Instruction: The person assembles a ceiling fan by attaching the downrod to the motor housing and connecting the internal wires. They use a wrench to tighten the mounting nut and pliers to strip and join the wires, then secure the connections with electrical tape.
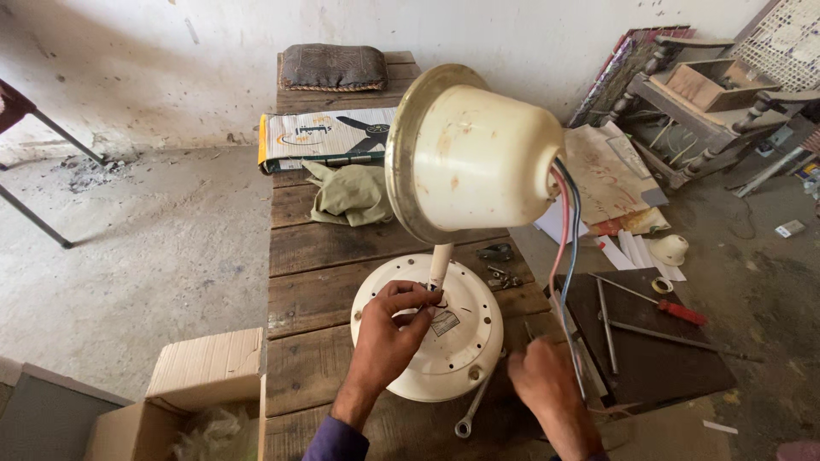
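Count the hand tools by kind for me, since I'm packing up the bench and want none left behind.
Red-handled screwdriver, on the dark board: 1
Silver metal ring spanner, beside the cream round fan motor housing: 1
Long thin metal rods, on the dark board: 2
Total: 4

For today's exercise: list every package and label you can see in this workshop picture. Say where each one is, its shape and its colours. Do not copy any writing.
Fan box: flat carton lying across the far end of the wooden bench, white with a yellow edge and a dark fan-blade picture.
Label: small pale sticker on the round cream fan body, beside the left hand.
Cardboard box: plain brown, open, on the floor left of the bench.
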